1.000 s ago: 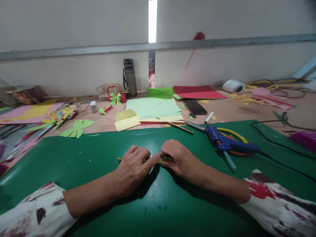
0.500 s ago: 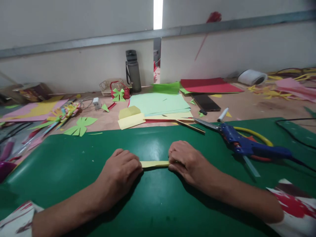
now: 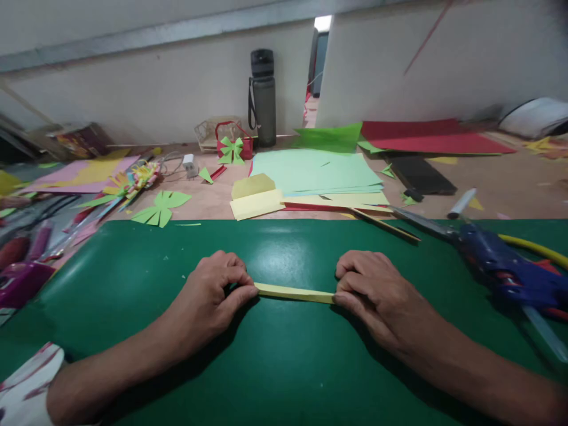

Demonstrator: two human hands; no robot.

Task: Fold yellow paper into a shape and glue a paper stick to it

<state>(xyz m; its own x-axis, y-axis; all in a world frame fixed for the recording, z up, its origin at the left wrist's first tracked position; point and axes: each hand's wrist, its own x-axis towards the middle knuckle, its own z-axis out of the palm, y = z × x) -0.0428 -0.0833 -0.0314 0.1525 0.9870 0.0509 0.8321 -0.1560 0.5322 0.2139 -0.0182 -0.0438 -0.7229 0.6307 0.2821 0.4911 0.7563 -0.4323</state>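
Note:
A narrow strip of pale yellow paper (image 3: 296, 293) stretches between my two hands, low over the green mat (image 3: 284, 367). My left hand (image 3: 217, 290) pinches its left end between thumb and fingers. The right end is pinched by my right hand (image 3: 377, 296), whose curled fingers hide the tip. The strip looks folded lengthwise and tilts slightly down to the right.
Behind the mat lie pale green paper sheets (image 3: 315, 171), cream paper pieces (image 3: 257, 204), a red sheet (image 3: 430, 136) and a phone (image 3: 421, 174). Scissors (image 3: 421, 222) and a blue glue gun (image 3: 510, 266) rest at right. A dark bottle (image 3: 265, 106) stands by the wall.
My hands have moved apart, so a longer stretch of the yellow strip shows between them. The view has shifted and tilted, and the glue gun now runs off the right edge.

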